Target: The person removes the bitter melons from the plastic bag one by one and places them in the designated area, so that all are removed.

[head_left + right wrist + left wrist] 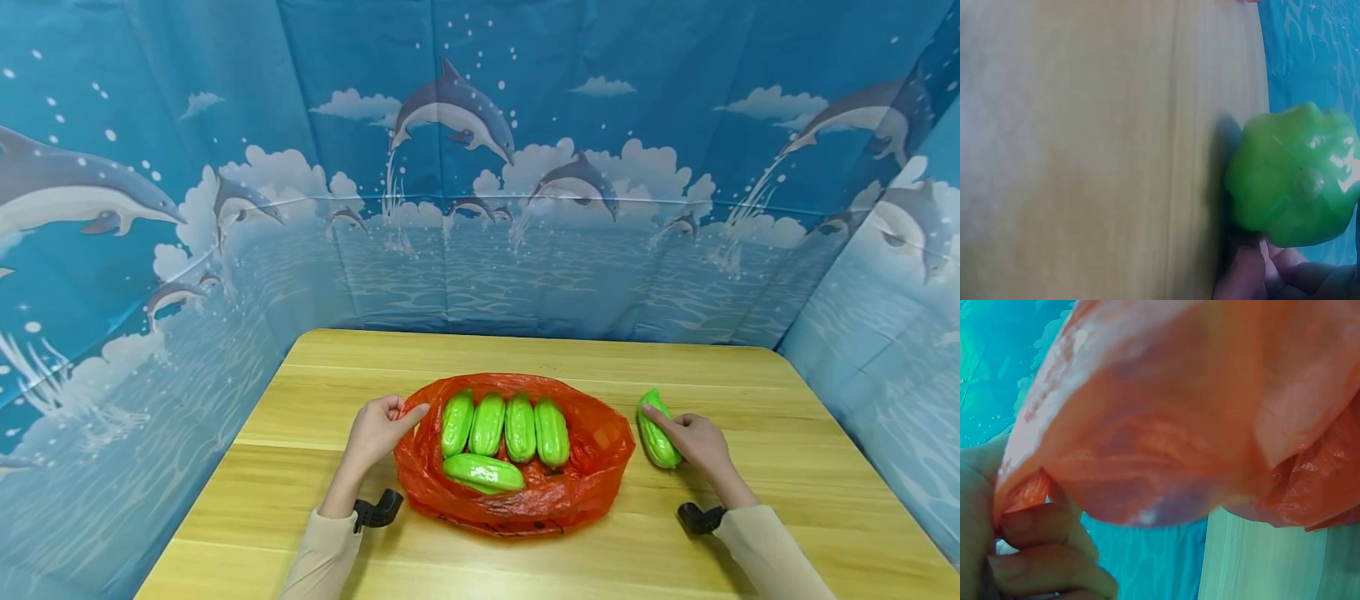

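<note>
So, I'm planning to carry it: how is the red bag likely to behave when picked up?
The red bag will probably flop and change shape, since its thin plastic is creased. The five green vegetables inside look loose, so they'll likely shift together. Its mouth gapes wide; tilting might spill them.

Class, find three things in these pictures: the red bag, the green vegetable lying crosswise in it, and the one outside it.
Red bag [517, 510], head view: near outer wall.
Crosswise green vegetable [483, 472], head view: middle of its upper side.
Outside green vegetable [1294, 178], right wrist view: rounded end facing the camera.
</note>
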